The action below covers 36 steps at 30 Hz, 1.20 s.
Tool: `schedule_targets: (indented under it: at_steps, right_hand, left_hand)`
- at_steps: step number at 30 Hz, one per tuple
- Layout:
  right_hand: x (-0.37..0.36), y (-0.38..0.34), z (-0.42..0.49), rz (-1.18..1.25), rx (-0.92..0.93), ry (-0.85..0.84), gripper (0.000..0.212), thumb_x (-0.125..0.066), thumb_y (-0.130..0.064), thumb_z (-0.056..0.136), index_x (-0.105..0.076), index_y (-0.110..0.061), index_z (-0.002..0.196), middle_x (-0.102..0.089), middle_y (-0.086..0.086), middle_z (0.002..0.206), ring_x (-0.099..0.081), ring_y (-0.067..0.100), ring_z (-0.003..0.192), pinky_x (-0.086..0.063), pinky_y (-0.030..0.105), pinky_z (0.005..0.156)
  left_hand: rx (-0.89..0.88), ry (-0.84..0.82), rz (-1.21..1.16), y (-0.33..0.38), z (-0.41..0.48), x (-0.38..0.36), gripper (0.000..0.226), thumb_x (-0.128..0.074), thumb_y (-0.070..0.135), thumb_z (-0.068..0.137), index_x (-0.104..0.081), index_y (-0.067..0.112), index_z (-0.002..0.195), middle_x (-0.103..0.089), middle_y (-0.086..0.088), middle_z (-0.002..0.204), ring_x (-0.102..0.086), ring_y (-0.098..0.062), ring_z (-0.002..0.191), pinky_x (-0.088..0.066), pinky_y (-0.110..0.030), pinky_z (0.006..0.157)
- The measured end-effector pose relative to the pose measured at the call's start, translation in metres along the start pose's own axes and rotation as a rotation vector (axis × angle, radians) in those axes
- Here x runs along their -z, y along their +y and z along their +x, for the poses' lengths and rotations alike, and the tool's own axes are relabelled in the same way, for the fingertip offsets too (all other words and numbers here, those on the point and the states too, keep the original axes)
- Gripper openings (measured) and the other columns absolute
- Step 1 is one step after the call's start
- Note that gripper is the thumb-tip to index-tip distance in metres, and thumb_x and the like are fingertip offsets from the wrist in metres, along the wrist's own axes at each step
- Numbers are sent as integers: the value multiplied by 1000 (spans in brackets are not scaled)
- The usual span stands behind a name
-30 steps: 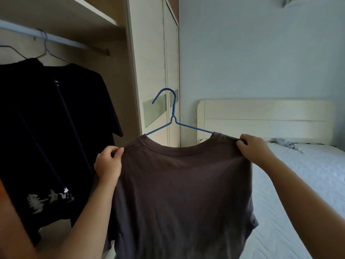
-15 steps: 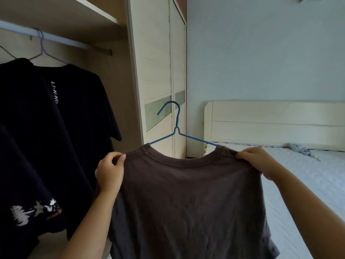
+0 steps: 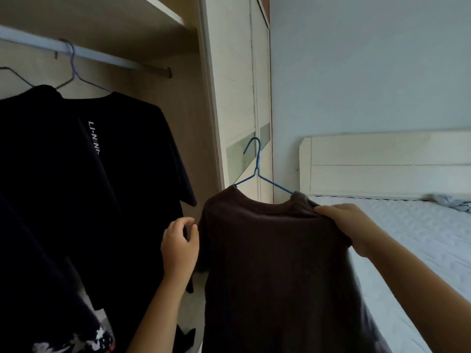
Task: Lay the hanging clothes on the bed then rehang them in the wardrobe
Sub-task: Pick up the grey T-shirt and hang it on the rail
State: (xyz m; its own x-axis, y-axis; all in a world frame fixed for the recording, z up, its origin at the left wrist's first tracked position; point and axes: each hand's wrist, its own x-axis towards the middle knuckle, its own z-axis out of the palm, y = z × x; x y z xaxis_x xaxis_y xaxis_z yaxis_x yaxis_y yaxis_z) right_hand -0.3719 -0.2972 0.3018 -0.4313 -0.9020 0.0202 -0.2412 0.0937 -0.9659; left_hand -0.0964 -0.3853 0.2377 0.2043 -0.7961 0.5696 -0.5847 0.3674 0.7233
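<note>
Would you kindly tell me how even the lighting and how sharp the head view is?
Head view: daylight brightens the bed and wall, but the wardrobe interior is dim, so the black shirts lose their folds. Head view: the brown shirt is smeared by blur along its lower right edge, and the wide lens makes the wardrobe post lean.

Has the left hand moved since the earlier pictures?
Yes, slightly. The left hand has let go of the brown shirt and opened beside it; against the hanging black shirt it has hardly shifted.
</note>
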Motion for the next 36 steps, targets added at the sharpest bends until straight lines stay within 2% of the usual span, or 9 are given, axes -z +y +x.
schedule_targets:
  at_steps: [6,10,14,17,21,23,27,31,36]
  right_hand:
    - [-85,-6,34,21,66,65,34,-53,-26,89,-61,4,75,-48,15,73,-43,22,68,-30,30,60]
    - [-117,-7,54,29,127,124,48,-51,-30,89,-57,18,82,-46,14,72,-42,22,70,-31,31,64]
    - [-132,-19,66,48,168,142,39,-53,-27,89,-53,-7,56,-41,10,59,-38,18,59,-28,29,55]
    - [-144,-29,81,63,198,149,35,-54,-28,88,-57,-8,59,-45,11,61,-41,18,61,-31,30,59]
    - [-166,-39,113,52,230,104,39,-52,-27,89,-60,4,66,-45,14,63,-41,22,63,-32,31,59]
    - [-179,-40,134,98,229,70,45,-51,-27,89,-60,15,79,-47,16,67,-42,23,66,-32,32,60]
    - [-200,-46,185,128,242,-3,35,-51,-28,89,-58,0,69,-43,13,61,-40,21,60,-30,32,57]
    - [-204,-55,249,116,302,-95,46,-51,-30,88,-59,15,80,-50,16,66,-45,23,63,-34,32,60]
    - [-198,-84,315,200,349,-224,45,-53,-31,87,-60,14,85,-55,24,68,-49,23,65,-35,30,61]
  left_hand:
    - [-30,-33,-152,-25,41,-10,19,-51,11,90,-58,13,107,-55,7,104,-50,-10,102,-40,-27,86]
    - [-65,-51,-150,-40,64,-20,20,-51,11,89,-58,11,108,-57,1,107,-49,-12,105,-39,-29,89]
    - [-88,-6,-95,-54,81,-25,22,-52,9,88,-59,7,108,-60,-8,111,-53,-22,110,-38,-29,91]
    - [-78,59,-58,-64,89,-24,22,-53,8,87,-59,5,108,-60,-11,111,-54,-27,110,-38,-30,90]
    - [-69,74,-21,-74,103,-24,22,-54,9,87,-59,7,108,-60,-9,111,-53,-25,110,-38,-31,91]
    - [-78,91,-11,-74,119,-26,23,-53,11,87,-59,9,109,-60,-6,112,-53,-22,111,-39,-30,92]
    - [-183,161,86,-66,162,-39,23,-54,11,87,-59,9,108,-60,-4,111,-53,-20,107,-40,-31,90]
    - [-303,267,196,-51,217,-64,23,-56,11,86,-59,9,109,-60,-6,111,-52,-18,104,-44,-36,89]
    - [-465,387,443,-21,293,-89,29,-57,13,85,-59,7,113,-57,-11,124,-49,-31,118,-41,-49,95]
